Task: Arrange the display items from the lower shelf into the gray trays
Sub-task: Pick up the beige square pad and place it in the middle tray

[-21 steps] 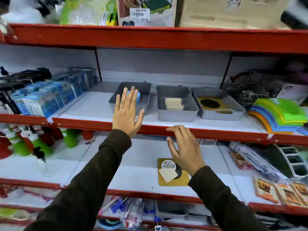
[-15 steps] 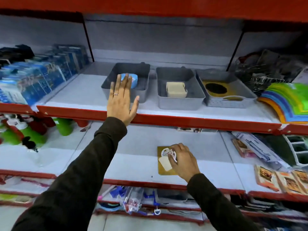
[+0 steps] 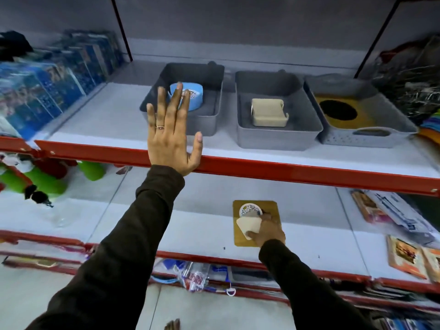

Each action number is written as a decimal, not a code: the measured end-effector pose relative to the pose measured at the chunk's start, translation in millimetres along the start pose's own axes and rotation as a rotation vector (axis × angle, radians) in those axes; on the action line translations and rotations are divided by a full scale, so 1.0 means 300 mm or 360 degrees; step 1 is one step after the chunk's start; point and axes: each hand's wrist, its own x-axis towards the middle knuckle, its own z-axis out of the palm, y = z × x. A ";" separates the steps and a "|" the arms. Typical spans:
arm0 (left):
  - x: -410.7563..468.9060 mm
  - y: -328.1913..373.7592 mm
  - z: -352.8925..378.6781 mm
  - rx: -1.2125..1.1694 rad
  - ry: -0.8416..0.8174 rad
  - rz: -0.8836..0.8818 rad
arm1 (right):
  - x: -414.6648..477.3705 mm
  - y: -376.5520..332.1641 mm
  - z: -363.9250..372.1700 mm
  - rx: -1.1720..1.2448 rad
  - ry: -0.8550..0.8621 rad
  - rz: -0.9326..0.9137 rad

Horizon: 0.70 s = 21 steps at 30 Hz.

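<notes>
The person's left hand is raised flat with its fingers spread wide and holding nothing, its palm heel against the red front edge of the upper shelf, in front of the left gray tray. That tray holds a blue round holder, partly hidden behind the fingers. The middle gray tray holds a beige square holder, and the right gray tray, which has a perforated front wall and a handle slot, holds a yellow-brown mat with a black round patch. On the lower shelf, the right hand is pressed down with its fingers closed on a cream square coaster. The coaster lies on a yellow-brown square board, just beside a white patterned round coaster on the same board. Both arms wear dark sleeves. Blue boxed goods stand at the left of the upper shelf, and green bottles sit to the left on the lower shelf.
</notes>
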 end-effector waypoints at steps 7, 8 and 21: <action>0.006 0.008 -0.026 0.0033 -0.0101 -0.0029 | -0.070 -0.021 -0.063 0.1267 0.0002 0.0156; 0.007 0.010 -0.028 0.0036 -0.0128 -0.0039 | -0.096 -0.019 -0.083 0.1416 -0.0054 0.0154; 0.013 0.032 -0.091 0.0123 -0.0430 -0.0106 | -0.481 -0.103 -0.538 0.1975 -0.0280 -0.0590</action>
